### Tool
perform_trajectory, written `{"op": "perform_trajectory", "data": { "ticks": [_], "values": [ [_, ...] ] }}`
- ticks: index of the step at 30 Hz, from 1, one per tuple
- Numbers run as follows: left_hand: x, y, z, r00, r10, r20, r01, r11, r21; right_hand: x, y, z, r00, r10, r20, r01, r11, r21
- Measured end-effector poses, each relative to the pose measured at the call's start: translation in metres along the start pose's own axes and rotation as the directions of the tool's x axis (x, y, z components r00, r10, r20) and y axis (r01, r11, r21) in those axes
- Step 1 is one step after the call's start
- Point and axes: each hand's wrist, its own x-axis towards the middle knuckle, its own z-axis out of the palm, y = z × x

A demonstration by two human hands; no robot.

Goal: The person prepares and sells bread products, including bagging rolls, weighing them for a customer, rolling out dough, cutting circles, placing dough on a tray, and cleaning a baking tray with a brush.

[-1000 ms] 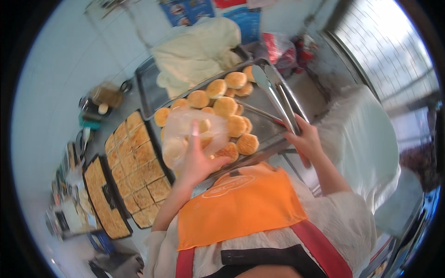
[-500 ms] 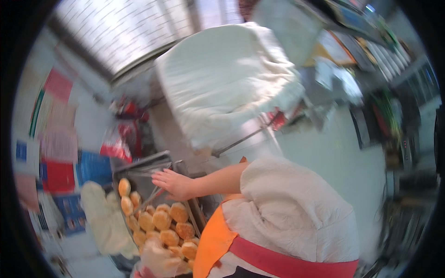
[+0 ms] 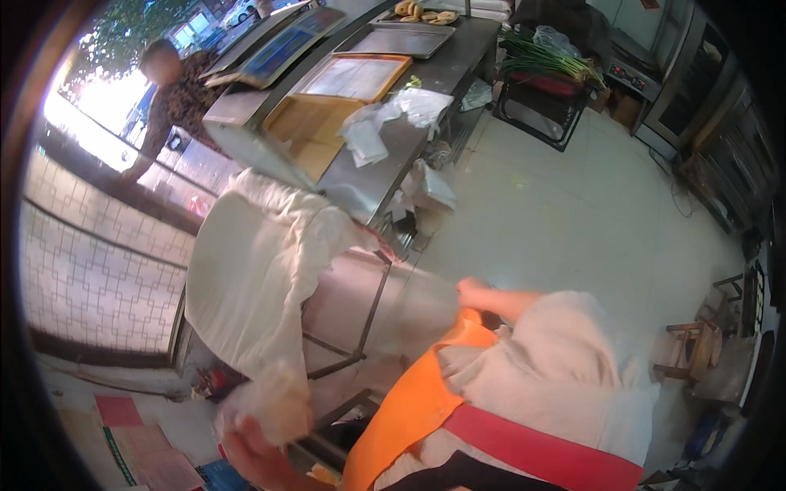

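My left hand [image 3: 250, 446], smeared by motion, is closed round a translucent plastic bag [image 3: 282, 401]; what the bag contains, if anything, is unclear. It is above the metal tray's edge [image 3: 323, 448] and beside a large round form draped in white cloth [image 3: 246, 282]. Some golden round bread [image 3: 323, 473] shows in the tray at the lower edge, mostly hidden by my arm and apron. In front of my body, my right hand [image 3: 475, 295] is held with fingers curled, over the pale floor; anything inside it is hidden.
A steel counter [image 3: 348, 184] runs ahead with trays [image 3: 393, 39], a wooden board [image 3: 307, 131] and white plastic bags [image 3: 368, 131]. A person [image 3: 176, 90] stands beyond the window. Green onions [image 3: 548, 61] lie on a black rack; a wooden stool [image 3: 692, 348] stands right.
The view has swung right, leaving the bread tray mostly out of sight. My right hand has gone from over the tray to before my body. My left hand has come up off the bread.
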Motion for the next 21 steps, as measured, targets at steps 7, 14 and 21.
{"op": "perform_trajectory", "data": {
  "ticks": [7, 14, 21],
  "values": [
    [0.185, 0.133, 0.236, 0.926, -0.048, 0.374, 0.372, -0.048, -0.927, 0.003, 0.176, -0.072, 0.996, 0.003, 0.084, -0.003, 1.000, -0.003],
    [0.327, 0.317, 0.443, 0.856, -0.007, 0.516, 0.516, -0.030, -0.856, 0.030, 0.305, -0.151, 0.988, 0.145, -0.062, -0.143, 0.989, 0.033],
    [0.376, 0.351, 0.638, 0.677, -0.100, 0.729, 0.736, 0.060, -0.674, 0.099, 0.333, -0.202, 0.950, 0.307, 0.061, -0.313, 0.939, 0.142]
  ]
}}
